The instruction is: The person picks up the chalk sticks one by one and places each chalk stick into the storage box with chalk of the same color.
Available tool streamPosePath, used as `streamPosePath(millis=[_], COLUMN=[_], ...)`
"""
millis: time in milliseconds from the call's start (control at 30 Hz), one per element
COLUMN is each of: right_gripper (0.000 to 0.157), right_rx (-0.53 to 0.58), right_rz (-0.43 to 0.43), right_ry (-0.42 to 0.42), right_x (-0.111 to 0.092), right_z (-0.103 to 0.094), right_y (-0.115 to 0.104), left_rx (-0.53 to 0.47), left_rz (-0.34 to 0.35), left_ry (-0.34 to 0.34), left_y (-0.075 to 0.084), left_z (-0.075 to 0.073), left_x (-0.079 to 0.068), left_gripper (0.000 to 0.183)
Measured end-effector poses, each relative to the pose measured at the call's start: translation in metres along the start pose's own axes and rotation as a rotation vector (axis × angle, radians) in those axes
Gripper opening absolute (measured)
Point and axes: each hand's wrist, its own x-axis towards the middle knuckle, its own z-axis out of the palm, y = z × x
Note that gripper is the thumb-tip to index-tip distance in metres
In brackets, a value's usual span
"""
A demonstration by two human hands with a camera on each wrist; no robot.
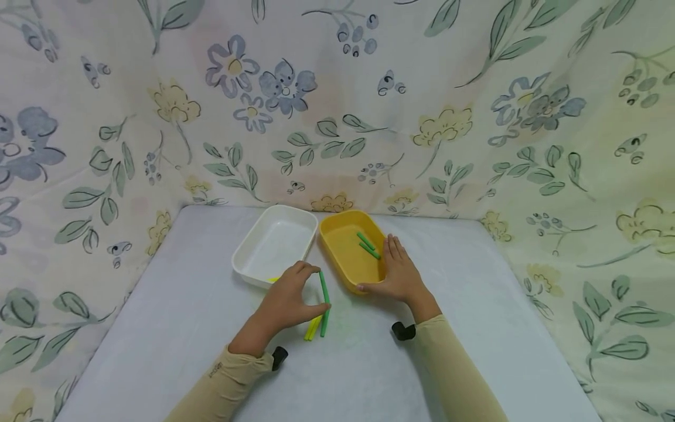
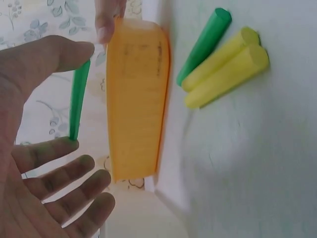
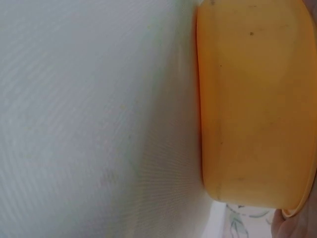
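Green stick [image 2: 79, 101], pinched endwise by left hand [image 1: 287, 300], likely needs even pressure; right hand [image 1: 399, 276] grips yellow tray [image 1: 344, 249] at one o'clock.

A pale back wall [image 1: 337, 64] patterned with blue flowers [image 1: 285, 73], yellow blooms [image 1: 442, 126] and grey-green leaves [image 1: 344, 147] rose behind a white-topped table [image 1: 364, 375], while a matching left side wall [image 1: 58, 199] and right side wall [image 1: 596, 193] flanked it; whether the covering was cloth or paper was hard to tell. Faint green smudges [image 1: 345, 321] marked the tabletop near its middle. The light was soft and rather dim, casting blurred shadows.
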Motion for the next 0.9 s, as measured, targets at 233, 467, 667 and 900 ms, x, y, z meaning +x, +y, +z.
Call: streamPosePath(millis=[233,467,667,900], right_gripper=[0.153,0.153,0.152,0.149], right_rx=[-0.004,-0.003,-0.021,-0.032], right_rz=[0.003,0.006,0.002,-0.011], right_ry=[-0.009,-0.025,-0.033,-0.010], right_x=[0.000,-0.001,0.000,0.000], right_z=[-0.001,-0.001,0.000,0.000], right_y=[-0.003,-0.005,-0.004,-0.001], left_rx=[-0.068,-0.181,-0.224,-0.165], left_rz=[-0.043,-0.111,-0.203,-0.169], left_ry=[0.005,0.031,0.092,0.083], left_y=[0.006,0.010,0.014,0.013], left_z=[0.004,0.010,0.017,0.025], left_x=[0.008,0.020,0.033,0.049], left_gripper=[0.081,0.082,0.081,0.083])
